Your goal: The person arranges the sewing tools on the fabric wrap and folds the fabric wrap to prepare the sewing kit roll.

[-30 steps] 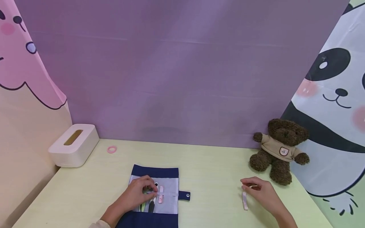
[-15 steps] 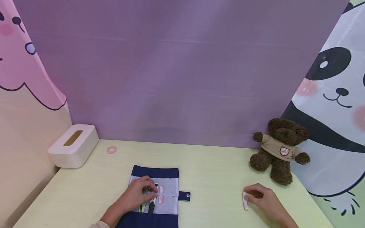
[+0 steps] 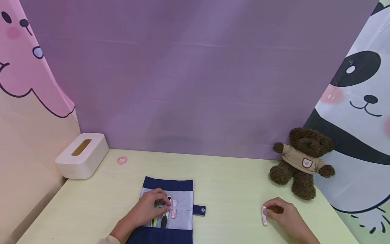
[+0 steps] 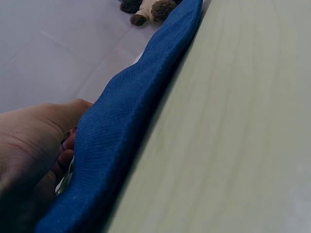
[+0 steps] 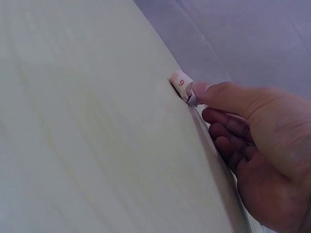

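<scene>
A navy tool roll (image 3: pixel 169 184) with a pale grey inside lies unfolded on the table. My left hand (image 3: pixel 146 207) is over its left half, thumb and forefinger pinching the thin elastic strap (image 3: pixel 182 208). Under the strap lie a pink-and-white stick (image 3: pixel 174 209), a black-handled tool (image 3: pixel 164 222) and something green (image 3: pixel 154 222), partly hidden by the hand. To the right, my right hand (image 3: pixel 284 215) pinches a similar small pink-and-white stick (image 3: pixel 264 217) by its upper part. In the right wrist view, the thumb presses on this printed stick (image 5: pixel 181 83), low against the table.
A white tissue box (image 3: pixel 80 157) stands at the back left, a pink ring (image 3: pixel 122 160) beside it. At the back right sits a brown teddy bear (image 3: pixel 304 162). The roll's snap tab (image 3: pixel 199 210) sticks out to the right. A purple backdrop (image 3: pixel 195 84) closes off the rear.
My right hand has come down and toward me, its fingers closing farther along the pink-and-white stick. The left hand stays in place at the strap. The head view has shifted slightly.
</scene>
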`<state>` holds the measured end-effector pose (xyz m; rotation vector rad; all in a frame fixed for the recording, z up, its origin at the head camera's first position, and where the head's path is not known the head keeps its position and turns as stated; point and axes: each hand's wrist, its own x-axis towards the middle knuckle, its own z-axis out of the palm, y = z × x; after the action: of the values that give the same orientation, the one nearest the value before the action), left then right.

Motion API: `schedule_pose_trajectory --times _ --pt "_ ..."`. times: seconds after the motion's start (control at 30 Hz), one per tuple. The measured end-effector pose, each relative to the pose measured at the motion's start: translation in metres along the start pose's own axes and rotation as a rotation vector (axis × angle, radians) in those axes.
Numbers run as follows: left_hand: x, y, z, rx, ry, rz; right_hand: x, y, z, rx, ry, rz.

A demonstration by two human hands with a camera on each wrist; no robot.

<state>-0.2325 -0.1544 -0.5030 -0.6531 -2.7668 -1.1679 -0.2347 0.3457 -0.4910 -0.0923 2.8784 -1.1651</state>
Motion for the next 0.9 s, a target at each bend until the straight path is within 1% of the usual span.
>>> schedule_pose_trajectory --times 0.17,0.3,0.4,0.53,0.6,0.73,0.9 --pt "0.001 -0.001 0.001 -0.002 0.005 0.016 -0.002 -0.003 -0.001 0.050 0.010 0.041" --pt "0.000 -0.001 0.001 0.000 0.006 0.010 0.000 -0.006 0.000 0.079 0.023 0.044" --pt "0.000 0.000 0.001 -0.002 0.006 -0.001 0.002 -0.009 0.002 0.102 0.040 0.028" --pt "-0.001 0.000 0.001 0.005 0.005 -0.006 0.008 -0.016 0.007 0.172 0.053 -0.003" --pt "-0.001 0.000 0.001 0.006 0.004 -0.005 0.012 -0.022 0.011 0.215 0.053 -0.031" --pt "-0.001 0.001 0.000 0.001 -0.001 -0.009 0.022 -0.039 0.024 0.304 0.039 -0.077" --pt "0.000 0.001 0.000 -0.015 0.000 0.002 0.036 -0.065 0.047 0.406 -0.014 -0.113"
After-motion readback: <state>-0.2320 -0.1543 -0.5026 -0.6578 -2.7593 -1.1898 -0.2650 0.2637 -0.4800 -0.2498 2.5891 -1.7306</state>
